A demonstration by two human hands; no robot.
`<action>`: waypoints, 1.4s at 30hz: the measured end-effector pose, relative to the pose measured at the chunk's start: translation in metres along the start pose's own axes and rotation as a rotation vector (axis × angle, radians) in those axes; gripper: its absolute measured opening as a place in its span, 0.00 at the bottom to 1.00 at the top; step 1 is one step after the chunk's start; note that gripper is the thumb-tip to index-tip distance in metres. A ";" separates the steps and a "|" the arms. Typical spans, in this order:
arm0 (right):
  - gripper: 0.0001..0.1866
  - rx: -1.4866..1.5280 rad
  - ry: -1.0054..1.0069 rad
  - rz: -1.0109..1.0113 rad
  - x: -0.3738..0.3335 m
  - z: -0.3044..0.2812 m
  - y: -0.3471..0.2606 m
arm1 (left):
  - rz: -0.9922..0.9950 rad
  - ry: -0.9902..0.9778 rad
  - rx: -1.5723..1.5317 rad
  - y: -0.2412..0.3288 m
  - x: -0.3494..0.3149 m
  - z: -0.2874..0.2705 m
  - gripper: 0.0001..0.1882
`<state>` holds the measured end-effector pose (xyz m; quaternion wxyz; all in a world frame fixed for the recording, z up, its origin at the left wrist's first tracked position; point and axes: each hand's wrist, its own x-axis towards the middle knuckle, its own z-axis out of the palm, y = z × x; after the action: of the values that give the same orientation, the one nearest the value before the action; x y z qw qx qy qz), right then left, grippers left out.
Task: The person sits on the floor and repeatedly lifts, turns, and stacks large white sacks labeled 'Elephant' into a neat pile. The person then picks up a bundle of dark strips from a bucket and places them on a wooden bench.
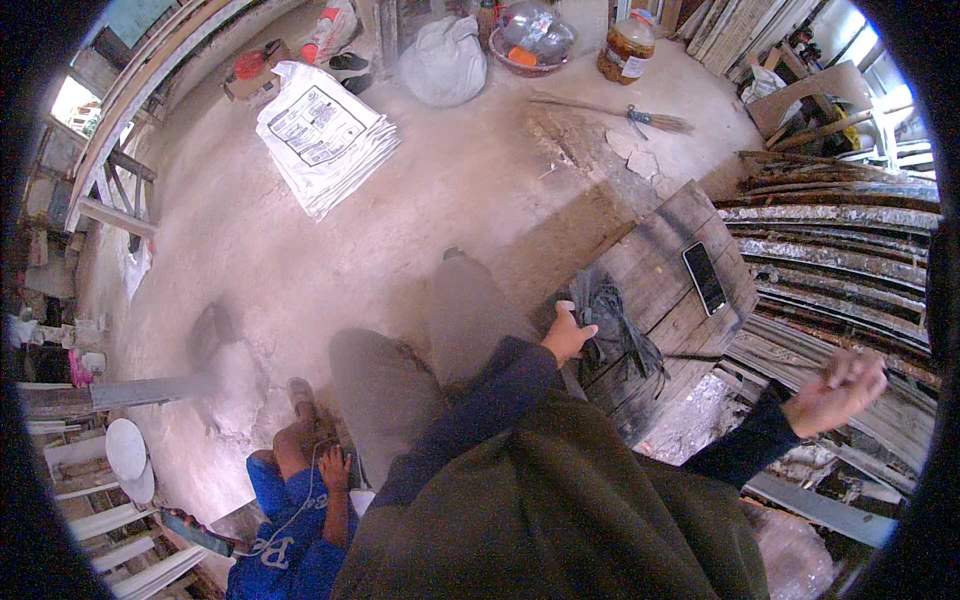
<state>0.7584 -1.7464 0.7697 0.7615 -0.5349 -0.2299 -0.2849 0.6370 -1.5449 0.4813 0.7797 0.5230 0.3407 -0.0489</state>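
Observation:
My left hand [567, 336] is at the left side of a crumpled black plastic bag [622, 335]. Its fingers are curled with the thumb stretched toward the bag; a small dark thing with a pale end shows just above them, and what they hold I cannot make out. The bag lies on a worn wooden plank surface [665, 255], where a dark-screened smartphone [704, 279] also rests, farther right. My right hand [838, 392] is raised off to the right, above stacked wooden strips [800, 360]. Its fingers look bent but are smeared by motion.
A seated person in blue [290, 520] is close by at lower left, with a phone [198, 533]. White printed sacks [325, 140] lie on the floor ahead. Farther back are a white bundle [445, 62], a basin [533, 40], a jar [627, 46] and a broom [615, 112].

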 end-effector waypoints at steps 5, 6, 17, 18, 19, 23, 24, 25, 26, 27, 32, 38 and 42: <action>0.07 -0.144 -0.012 0.064 0.023 -0.017 -0.024 | 0.024 0.012 0.043 -0.003 0.005 0.002 0.33; 0.05 -0.223 0.065 0.000 0.021 -0.013 -0.014 | 0.040 0.014 0.085 -0.004 0.005 0.003 0.32; 0.04 -0.519 -1.042 0.429 -0.150 0.097 0.069 | 0.019 -0.349 -0.226 -0.037 0.006 -0.020 0.23; 0.04 -0.510 -1.061 0.466 -0.158 0.101 0.073 | 0.037 -0.376 -0.219 -0.039 0.008 -0.020 0.24; 0.04 -0.500 -1.079 0.504 -0.165 0.102 0.078 | 0.053 -0.401 -0.213 -0.042 0.008 -0.020 0.25; 0.04 -0.511 -1.084 0.515 -0.178 0.102 0.094 | 0.276 -0.361 0.124 -0.039 0.010 -0.021 0.29; 0.04 -0.510 -1.081 0.527 -0.177 0.101 0.095 | 0.279 -0.331 0.171 -0.035 0.006 -0.020 0.30; 0.04 -0.510 -1.078 0.538 -0.175 0.099 0.097 | 0.281 -0.301 0.218 -0.030 0.002 -0.020 0.31; 0.04 -0.510 -1.069 0.513 -0.173 0.097 0.097 | 0.181 -0.312 0.150 -0.027 -0.001 -0.019 0.32; 0.04 -0.511 -1.060 0.488 -0.172 0.095 0.099 | 0.080 -0.322 0.082 -0.023 -0.005 -0.018 0.33; 0.04 -0.555 -1.092 0.512 -0.169 0.084 0.104 | -0.010 -0.447 -0.160 0.010 -0.041 -0.010 0.28; 0.06 -0.543 -1.184 0.530 -0.166 0.088 0.094 | 0.461 0.340 0.280 0.049 -0.111 -0.040 0.14; 0.06 -0.232 -1.342 0.647 -0.179 0.099 0.087 | 0.959 0.594 1.078 0.079 -0.133 -0.085 0.11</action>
<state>0.6823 -1.5957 0.6252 0.4424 -0.7112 -0.4444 0.3176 0.5291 -1.4746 0.6023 0.2300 0.9111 0.2010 0.2768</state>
